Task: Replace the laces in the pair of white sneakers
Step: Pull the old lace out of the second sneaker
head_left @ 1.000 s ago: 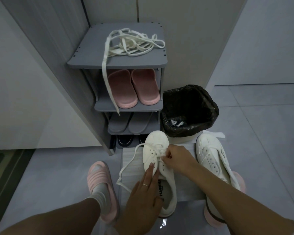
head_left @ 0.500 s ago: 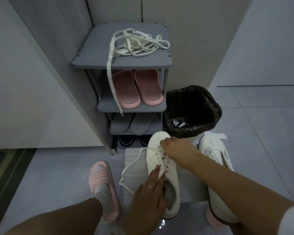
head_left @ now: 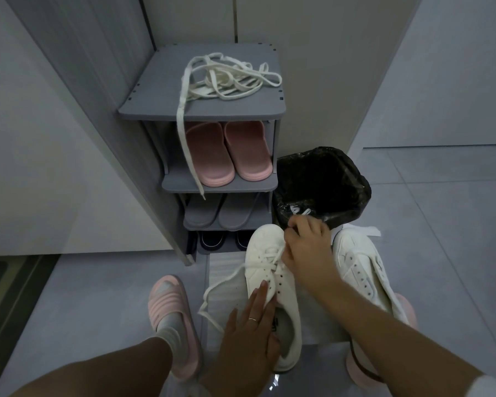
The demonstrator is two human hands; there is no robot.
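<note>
1. White leather-look sneaker [head_left: 272,285] lies on a pale mat [head_left: 226,285] on the floor, toe toward the grey shoe rack [head_left: 201,110].
2. The left hand [head_left: 249,345] lies flat and released on the sneaker's collar, fingers straight, grasping nothing.
3. The right hand [head_left: 307,247] is pinched on the old lace [head_left: 226,285] near the toe eyelets; the lace's free end trails left across the mat.
4. The second white sneaker [head_left: 361,270] sits just beside the first, to the right, unlaced.
5. A tangle of white laces [head_left: 229,78] rests on the rack's top shelf, one end hanging down past the pink slippers [head_left: 226,153].
6. A black-lined bin [head_left: 321,184] stands beside the rack.
</note>
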